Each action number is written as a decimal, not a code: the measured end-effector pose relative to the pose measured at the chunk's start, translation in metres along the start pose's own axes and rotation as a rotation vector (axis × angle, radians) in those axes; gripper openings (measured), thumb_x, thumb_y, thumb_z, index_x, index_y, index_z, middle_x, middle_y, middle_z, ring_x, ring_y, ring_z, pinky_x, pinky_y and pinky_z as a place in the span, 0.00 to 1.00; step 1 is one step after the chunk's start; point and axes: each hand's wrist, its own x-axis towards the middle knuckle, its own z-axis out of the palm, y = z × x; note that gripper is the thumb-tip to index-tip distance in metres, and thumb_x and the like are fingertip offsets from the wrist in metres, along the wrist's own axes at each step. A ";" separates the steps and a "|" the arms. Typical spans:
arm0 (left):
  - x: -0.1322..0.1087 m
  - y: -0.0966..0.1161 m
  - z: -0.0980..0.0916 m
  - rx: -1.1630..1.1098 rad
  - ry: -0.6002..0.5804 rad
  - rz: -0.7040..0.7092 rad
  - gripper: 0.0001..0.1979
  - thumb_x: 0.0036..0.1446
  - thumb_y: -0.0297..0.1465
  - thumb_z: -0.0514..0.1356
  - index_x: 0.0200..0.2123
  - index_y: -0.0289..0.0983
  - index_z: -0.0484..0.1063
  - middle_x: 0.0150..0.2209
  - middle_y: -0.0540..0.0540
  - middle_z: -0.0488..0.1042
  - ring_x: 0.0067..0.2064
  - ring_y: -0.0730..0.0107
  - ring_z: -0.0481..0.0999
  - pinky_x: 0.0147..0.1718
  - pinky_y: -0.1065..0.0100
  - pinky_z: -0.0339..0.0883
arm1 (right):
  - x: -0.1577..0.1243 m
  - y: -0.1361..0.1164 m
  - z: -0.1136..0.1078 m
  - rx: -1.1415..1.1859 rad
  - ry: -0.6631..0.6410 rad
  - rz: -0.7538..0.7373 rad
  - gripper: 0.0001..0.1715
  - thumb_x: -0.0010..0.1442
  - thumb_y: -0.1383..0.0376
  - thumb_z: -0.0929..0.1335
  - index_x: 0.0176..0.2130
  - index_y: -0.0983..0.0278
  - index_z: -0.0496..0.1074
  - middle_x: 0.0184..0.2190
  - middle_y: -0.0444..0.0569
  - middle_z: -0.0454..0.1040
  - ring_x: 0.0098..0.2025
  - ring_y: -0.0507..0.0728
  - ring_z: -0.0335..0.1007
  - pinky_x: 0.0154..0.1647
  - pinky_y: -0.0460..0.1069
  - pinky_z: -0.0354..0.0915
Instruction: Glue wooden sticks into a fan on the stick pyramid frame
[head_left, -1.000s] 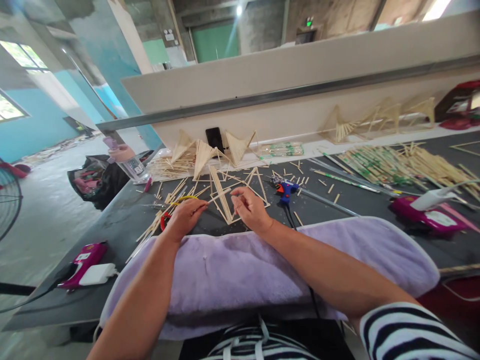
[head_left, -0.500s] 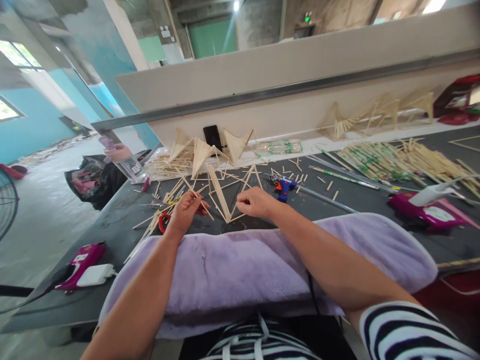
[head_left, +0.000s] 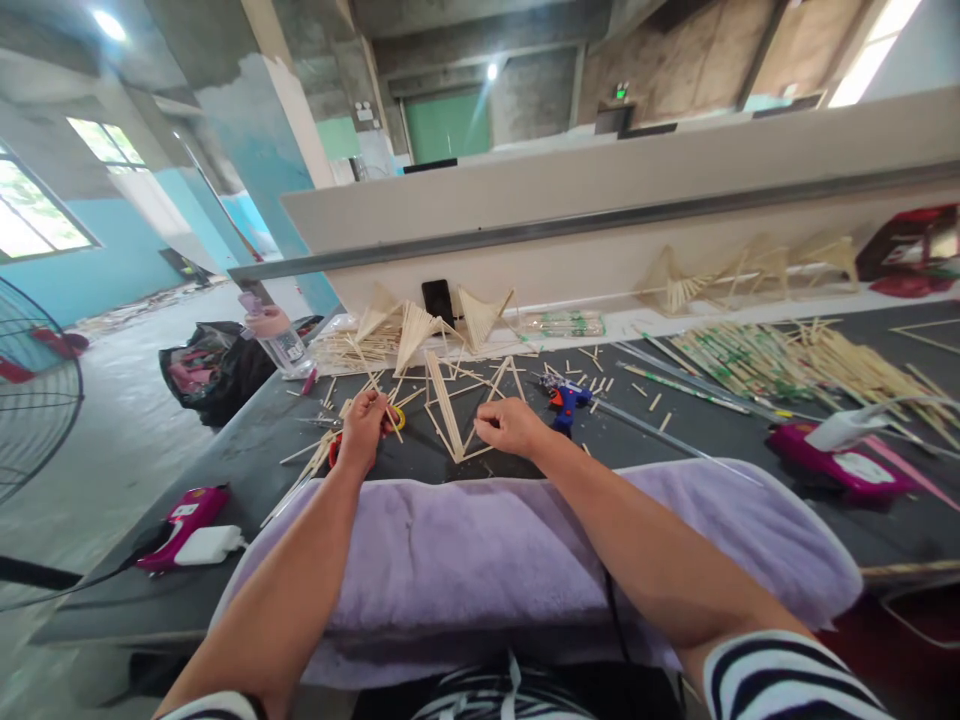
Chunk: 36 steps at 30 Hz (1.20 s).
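My left hand [head_left: 364, 430] is closed around a thin wooden stick [head_left: 395, 428], which slants out past the fingers. Beside it, a yellow handle [head_left: 398, 420] and a red handle [head_left: 335, 452] lie partly hidden. In front of me a frame of thin wooden sticks [head_left: 444, 405] rests on the dark table, with a dense band of sticks running to its near corner. My right hand [head_left: 508, 426] pinches the frame's right side near that corner; its fingertips are partly hidden. A blue glue gun [head_left: 570, 402] lies just right of this hand.
A purple cloth [head_left: 450, 540] covers the table's near edge. Finished stick models [head_left: 480, 318] and a phone [head_left: 436, 300] stand behind. Stick bundles [head_left: 757, 360] lie right, a bottle [head_left: 281, 340] left. Magenta devices [head_left: 184, 525] sit on both sides. A fan [head_left: 37, 390] is far left.
The view has tilted up and shifted left. The stick in my left hand now slants more steeply. My right hand keeps its place at the frame's side.
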 end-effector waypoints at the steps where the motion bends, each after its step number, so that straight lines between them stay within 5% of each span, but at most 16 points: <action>1: 0.005 0.008 0.002 -0.023 0.013 -0.009 0.11 0.51 0.38 0.59 0.30 0.36 0.63 0.19 0.53 0.70 0.14 0.80 0.63 0.12 0.79 0.53 | 0.000 0.001 0.000 0.006 0.012 -0.007 0.15 0.52 0.66 0.61 0.16 0.65 0.58 0.16 0.40 0.55 0.21 0.47 0.50 0.24 0.44 0.47; 5: 0.018 0.053 0.025 -0.076 -0.074 0.041 0.12 0.50 0.38 0.60 0.29 0.36 0.63 0.19 0.53 0.70 0.15 0.80 0.64 0.12 0.79 0.54 | -0.001 0.004 0.004 0.056 0.077 -0.030 0.16 0.54 0.66 0.60 0.16 0.65 0.57 0.17 0.40 0.56 0.21 0.47 0.51 0.24 0.44 0.47; 9: 0.002 0.078 0.062 -0.127 -0.302 0.106 0.13 0.52 0.40 0.58 0.29 0.36 0.63 0.21 0.52 0.70 0.16 0.80 0.66 0.13 0.77 0.58 | -0.003 0.001 0.006 0.110 0.105 -0.049 0.18 0.57 0.64 0.60 0.18 0.64 0.58 0.17 0.40 0.56 0.21 0.48 0.53 0.24 0.44 0.49; 16: -0.043 0.044 0.084 -0.144 -0.414 0.057 0.12 0.53 0.40 0.59 0.27 0.37 0.63 0.18 0.55 0.65 0.15 0.80 0.64 0.13 0.75 0.59 | -0.006 -0.018 0.011 0.180 -0.009 -0.087 0.15 0.61 0.64 0.59 0.30 0.65 0.71 0.23 0.44 0.67 0.25 0.49 0.61 0.28 0.44 0.54; 22: -0.040 0.032 0.080 -0.116 -0.310 0.092 0.11 0.54 0.39 0.57 0.28 0.38 0.63 0.17 0.55 0.63 0.15 0.79 0.63 0.14 0.75 0.57 | -0.006 -0.018 0.020 0.227 -0.031 0.032 0.15 0.60 0.59 0.61 0.31 0.65 0.70 0.22 0.44 0.68 0.23 0.50 0.62 0.26 0.45 0.56; 30: -0.040 0.028 0.082 0.122 -0.360 0.292 0.04 0.53 0.31 0.56 0.28 0.38 0.67 0.22 0.53 0.66 0.21 0.79 0.64 0.21 0.74 0.58 | -0.006 -0.011 0.028 0.292 0.051 0.176 0.16 0.62 0.55 0.58 0.30 0.62 0.63 0.21 0.44 0.69 0.24 0.52 0.65 0.26 0.45 0.59; 36: -0.035 0.020 0.080 -0.031 -0.284 0.190 0.08 0.56 0.35 0.55 0.28 0.38 0.62 0.21 0.55 0.65 0.19 0.79 0.65 0.19 0.74 0.58 | -0.003 -0.004 0.019 0.129 -0.024 0.092 0.18 0.61 0.59 0.59 0.24 0.64 0.63 0.18 0.42 0.63 0.23 0.49 0.59 0.25 0.44 0.54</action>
